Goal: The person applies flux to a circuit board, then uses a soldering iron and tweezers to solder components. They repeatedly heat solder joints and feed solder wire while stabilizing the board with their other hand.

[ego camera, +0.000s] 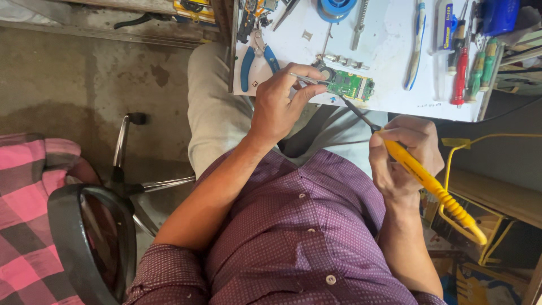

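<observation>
A small green circuit board lies near the front edge of a white work table. My left hand pinches thin metal tweezers, whose tip touches the board's left end. My right hand grips a yellow soldering iron like a pen. Its dark tip reaches up to the board's lower edge. A yellow coiled cord trails from the iron down to the right.
Blue-handled pliers, a toothbrush, red and green screwdrivers, a solder spool and metal parts crowd the table. A black chair and a person's pink checked cloth sit at left on the concrete floor.
</observation>
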